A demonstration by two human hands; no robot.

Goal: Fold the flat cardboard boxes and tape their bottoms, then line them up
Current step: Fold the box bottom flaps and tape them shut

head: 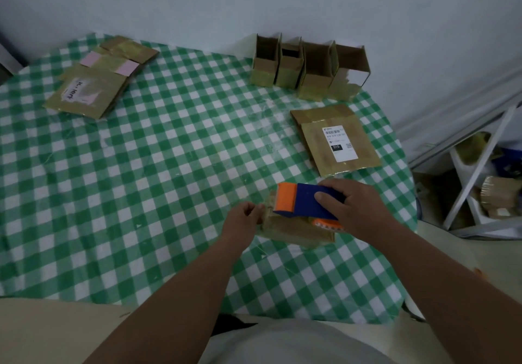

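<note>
— Several flat boxes [93,81] lie stacked at the far left of the checked surface [169,165], well apart from the work. I'd guess that is the supply pile, parked out of the way.

— And nearer the middle?

— The left hand [244,218], fingers curled, its grip pinching the left edge of the box being taped [296,229]. It seems to steady the cardboard so it won't slide.

— What sits on top of that box?

— A blue and orange tape dispenser [306,202], lying across the box's upper face. The right hand [356,208] wraps it from above, grip clamped on its blue body, probably drawing tape along the bottom seam.

— Further back on the right?

— One flat box with a white label [336,140] lies just beyond the hands, likely next in turn. Behind it, four folded boxes [308,69] stand side by side, touching, along the far edge by the wall, open tops up. That row looks like the line-up the task asks for.
</note>
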